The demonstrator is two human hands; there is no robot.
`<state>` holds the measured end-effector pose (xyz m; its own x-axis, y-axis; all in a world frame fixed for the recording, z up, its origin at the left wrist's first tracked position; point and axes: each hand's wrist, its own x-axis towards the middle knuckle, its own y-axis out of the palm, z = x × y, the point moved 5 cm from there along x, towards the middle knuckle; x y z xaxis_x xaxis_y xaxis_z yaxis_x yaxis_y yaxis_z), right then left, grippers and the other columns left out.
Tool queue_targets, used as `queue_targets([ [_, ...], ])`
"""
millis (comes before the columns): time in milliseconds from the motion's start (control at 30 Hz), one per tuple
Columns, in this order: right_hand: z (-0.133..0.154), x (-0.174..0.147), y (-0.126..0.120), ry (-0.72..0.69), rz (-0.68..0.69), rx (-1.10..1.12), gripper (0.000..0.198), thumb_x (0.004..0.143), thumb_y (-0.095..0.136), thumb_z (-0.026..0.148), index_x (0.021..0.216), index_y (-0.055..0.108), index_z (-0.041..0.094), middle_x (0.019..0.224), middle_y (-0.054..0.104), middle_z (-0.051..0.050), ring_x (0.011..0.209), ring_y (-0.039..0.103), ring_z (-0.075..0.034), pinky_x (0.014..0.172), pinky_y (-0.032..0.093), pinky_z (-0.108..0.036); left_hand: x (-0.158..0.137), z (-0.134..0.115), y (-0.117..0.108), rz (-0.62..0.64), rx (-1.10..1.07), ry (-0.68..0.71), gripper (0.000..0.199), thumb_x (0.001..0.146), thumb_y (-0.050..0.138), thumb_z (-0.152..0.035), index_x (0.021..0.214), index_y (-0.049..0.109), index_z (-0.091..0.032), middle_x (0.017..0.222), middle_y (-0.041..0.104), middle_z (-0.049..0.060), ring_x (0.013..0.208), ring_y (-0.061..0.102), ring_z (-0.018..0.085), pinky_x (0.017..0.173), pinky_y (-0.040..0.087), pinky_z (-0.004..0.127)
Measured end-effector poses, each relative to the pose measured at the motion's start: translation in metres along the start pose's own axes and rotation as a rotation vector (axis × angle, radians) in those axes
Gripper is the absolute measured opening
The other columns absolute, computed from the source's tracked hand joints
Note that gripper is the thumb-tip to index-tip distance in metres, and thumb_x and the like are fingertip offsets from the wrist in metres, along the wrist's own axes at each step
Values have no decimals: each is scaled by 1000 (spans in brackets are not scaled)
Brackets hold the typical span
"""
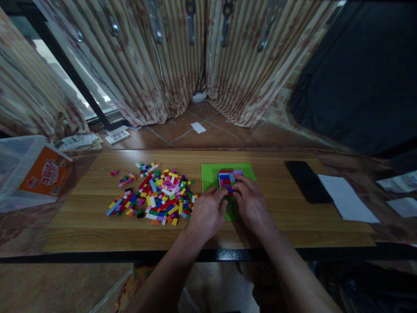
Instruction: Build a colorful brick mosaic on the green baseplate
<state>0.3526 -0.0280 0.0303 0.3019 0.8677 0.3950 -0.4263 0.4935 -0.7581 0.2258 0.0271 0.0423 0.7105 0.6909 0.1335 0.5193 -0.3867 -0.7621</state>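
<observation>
A block of stacked toy bricks (pixel 224 176) in red, blue, white and lilac stands on a green studded baseplate (pixel 210 171). At its front edge a small dark blue brick (pixel 230 190) shows between my fingertips. My left hand (pixel 208 213) is closed, its fingertips at the brick's left side. From the right, my right hand (pixel 252 204) closes its fingers on the same brick and partly covers the stack. The exact grip of each finger is too small to make out.
A wide pile of loose coloured bricks (pixel 167 191) lies left of the baseplate on the wooden table (pixel 87 226). To the right are a black phone-like slab (pixel 308 181) and white paper (pixel 347 200). A clear plastic box (pixel 19 152) with an orange label stands at far left.
</observation>
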Motion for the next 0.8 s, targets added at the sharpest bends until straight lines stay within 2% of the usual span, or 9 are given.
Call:
queue_targets([
  [333, 4, 1, -1, -18, -2, 8, 20, 90, 47, 20, 95, 66, 21, 123, 58, -12, 117, 52, -29, 100, 45, -51, 1, -4, 0, 39, 21, 11, 28, 88, 51, -15, 113, 64, -20, 104, 67, 7, 90, 65, 20, 82, 54, 33],
  [800, 3, 4, 4, -77, 44, -114, 26, 93, 42, 19, 99, 67, 22, 117, 62, -11, 109, 54, -28, 95, 47, -49, -2, 3, -1, -23, -58, -24, 25, 86, 54, -14, 108, 64, -21, 101, 68, 5, 86, 66, 18, 79, 55, 31],
])
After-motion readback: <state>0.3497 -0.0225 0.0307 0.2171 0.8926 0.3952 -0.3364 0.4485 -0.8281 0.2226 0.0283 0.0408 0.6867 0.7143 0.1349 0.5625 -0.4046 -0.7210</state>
